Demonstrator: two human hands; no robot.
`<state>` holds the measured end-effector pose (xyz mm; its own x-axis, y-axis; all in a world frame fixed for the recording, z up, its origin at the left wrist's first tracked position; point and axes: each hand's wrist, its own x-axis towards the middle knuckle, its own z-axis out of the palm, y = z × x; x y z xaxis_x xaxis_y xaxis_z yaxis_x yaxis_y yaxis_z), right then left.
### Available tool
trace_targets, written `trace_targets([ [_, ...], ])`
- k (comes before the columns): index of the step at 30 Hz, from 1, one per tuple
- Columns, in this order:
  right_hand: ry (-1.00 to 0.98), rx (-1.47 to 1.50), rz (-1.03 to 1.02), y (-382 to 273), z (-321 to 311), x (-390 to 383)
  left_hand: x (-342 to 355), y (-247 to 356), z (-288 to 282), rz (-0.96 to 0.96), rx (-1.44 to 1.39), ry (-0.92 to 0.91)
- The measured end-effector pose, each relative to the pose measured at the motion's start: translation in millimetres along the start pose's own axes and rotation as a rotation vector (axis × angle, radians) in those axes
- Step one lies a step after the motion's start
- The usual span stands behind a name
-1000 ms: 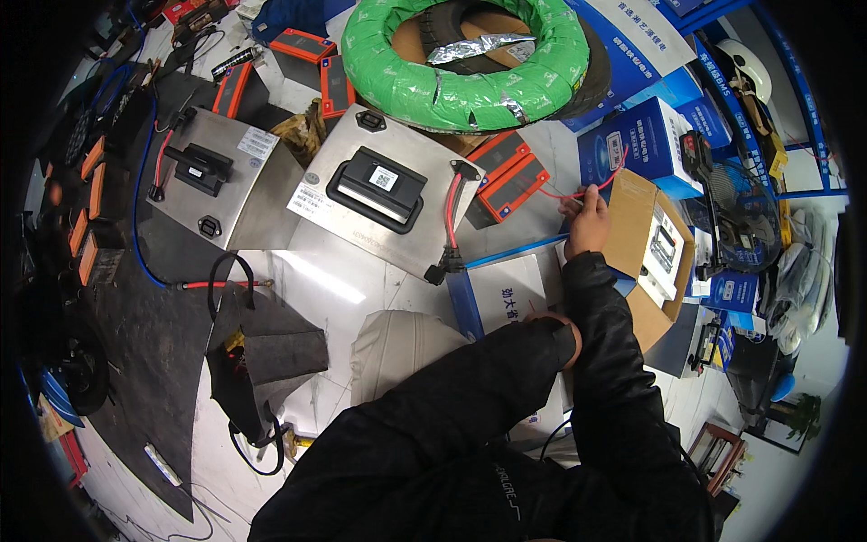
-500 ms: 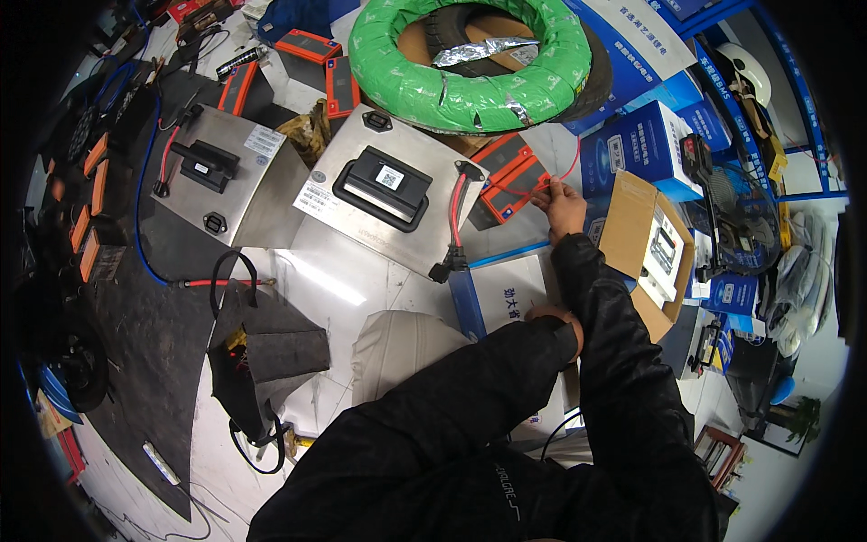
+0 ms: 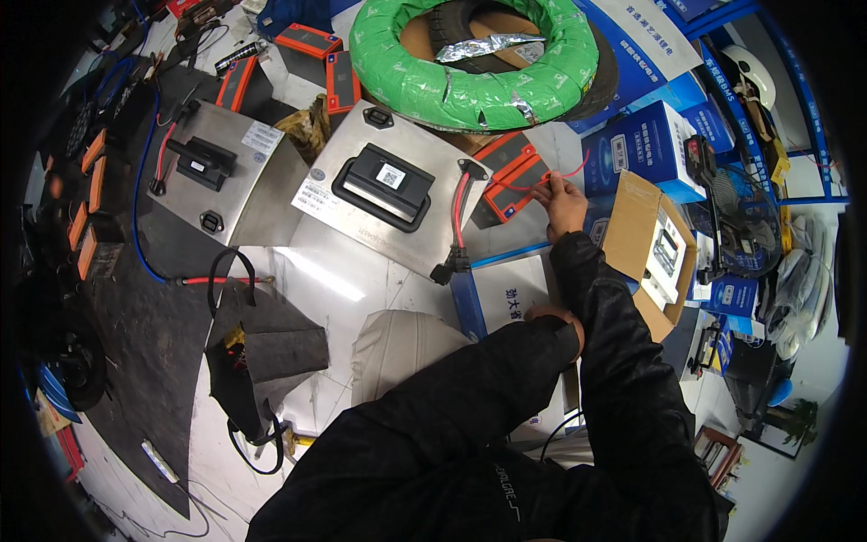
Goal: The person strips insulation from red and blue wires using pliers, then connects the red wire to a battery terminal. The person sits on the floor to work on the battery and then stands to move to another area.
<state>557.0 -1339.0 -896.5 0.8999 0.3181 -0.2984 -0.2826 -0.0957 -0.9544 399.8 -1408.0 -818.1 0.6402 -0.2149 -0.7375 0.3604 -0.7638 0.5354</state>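
Note:
Far from me on the right, my right hand (image 3: 566, 205) pinches a thin red cord (image 3: 573, 170), whose loose end curves up past the fingertips. Just left of that hand, two black batteries with orange-red tops (image 3: 512, 172) lie side by side. My left hand (image 3: 564, 318) is at a white and blue box (image 3: 508, 287), mostly covered by my black sleeve; its fingers cannot be made out. An open brown carton (image 3: 629, 221) with a white insert (image 3: 664, 257) stands right of my right forearm.
Two silver metal battery cases (image 3: 384, 221) with black handles stand ahead and left. A tyre wrapped in green (image 3: 474, 104) lies beyond them. A grey tool bag (image 3: 280, 343) sits on the left floor. Blue boxes (image 3: 641, 149) are stacked at the far right.
The red cord's free end, which ran upward before, now bends out to the right above my right hand. Both hands stay in nearly the same place.

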Motion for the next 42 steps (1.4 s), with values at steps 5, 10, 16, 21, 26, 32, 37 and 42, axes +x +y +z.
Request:
trace_targets([
  [5,-0.03,0.106,-0.004,2.6,5.0,3.0,-2.5,-1.5,-0.4,0.012,0.02,-0.005],
  [10,-0.059,0.21,-0.053,4.7,12.7,2.6,-6.8,-4.6,-0.9,0.002,-0.03,0.028],
  [16,-0.081,-0.016,-0.201,4.9,20.9,-1.4,-8.4,-4.9,-2.2,-0.006,0.044,-0.002],
  [21,-0.054,-0.223,-0.283,2.4,19.1,-5.6,-3.3,-7.2,1.0,0.015,0.022,-0.003],
  [26,-0.017,-0.224,-0.315,3.4,20.6,-5.2,2.3,-6.2,1.8,0.011,0.019,-0.03],
  [32,-0.022,-0.253,-0.287,14.4,20.5,-3.1,14.8,-1.3,11.2,-0.037,0.106,-0.04],
  [37,-0.048,-0.299,-0.244,23.3,19.0,-3.6,21.3,-7.9,12.0,-0.053,0.034,-0.052],
  [42,-0.032,-0.519,-0.276,37.0,15.4,-0.2,24.3,-12.0,15.0,-0.03,0.048,-0.069],
])
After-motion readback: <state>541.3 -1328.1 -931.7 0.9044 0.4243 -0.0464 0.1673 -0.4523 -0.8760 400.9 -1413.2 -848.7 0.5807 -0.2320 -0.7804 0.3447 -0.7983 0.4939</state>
